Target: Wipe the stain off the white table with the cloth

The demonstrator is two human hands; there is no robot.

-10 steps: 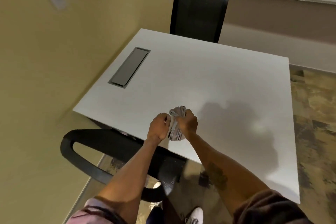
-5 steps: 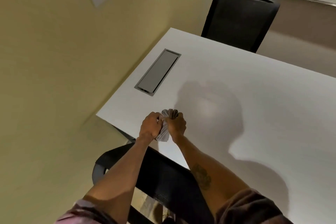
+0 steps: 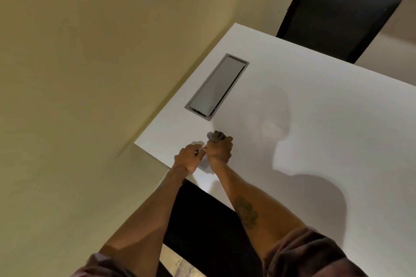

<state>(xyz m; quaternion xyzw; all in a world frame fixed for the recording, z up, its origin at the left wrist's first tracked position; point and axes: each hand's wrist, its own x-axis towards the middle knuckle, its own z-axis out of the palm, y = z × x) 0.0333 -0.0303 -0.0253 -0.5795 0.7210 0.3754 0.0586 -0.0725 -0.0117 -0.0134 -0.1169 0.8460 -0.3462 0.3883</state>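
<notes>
Near the table's (image 3: 315, 119) near-left corner, the right hand (image 3: 219, 150) is fisted around a bunched cloth (image 3: 215, 136); the left hand's (image 3: 188, 158) fingers pinch its loose end. No stain shows. Likely best: flatten the cloth, then press firmly.

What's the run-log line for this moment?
phase: prepping cloth | right hand: fisted on cloth | left hand: pinching cloth edge | table: no stain visible | wiping: not begun
</notes>
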